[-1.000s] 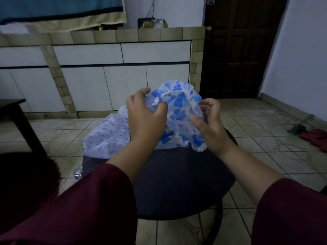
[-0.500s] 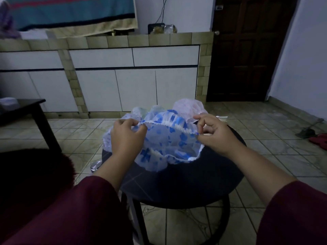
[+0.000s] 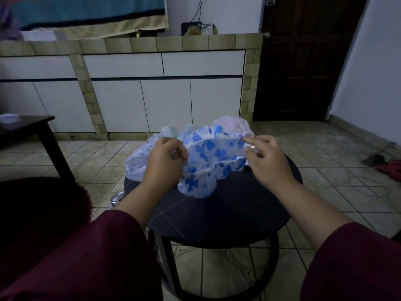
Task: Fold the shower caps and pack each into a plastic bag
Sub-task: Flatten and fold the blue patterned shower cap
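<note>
both hands hold the blue cap [image 3: 213,155] above the far half of the round table [image 3: 217,216]: the left hand [image 3: 165,164] grips its left rim, the right hand [image 3: 265,158] pinches the right rim. the cap is spread, not yet folded. more caps [image 3: 143,157] wait piled at the far edge. no bag is visible, so packing looks barely begun.

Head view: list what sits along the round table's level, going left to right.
Dark side table → pale pile of shower caps → left hand → blue-flowered shower cap → right hand → red cloth on the floor.
</note>
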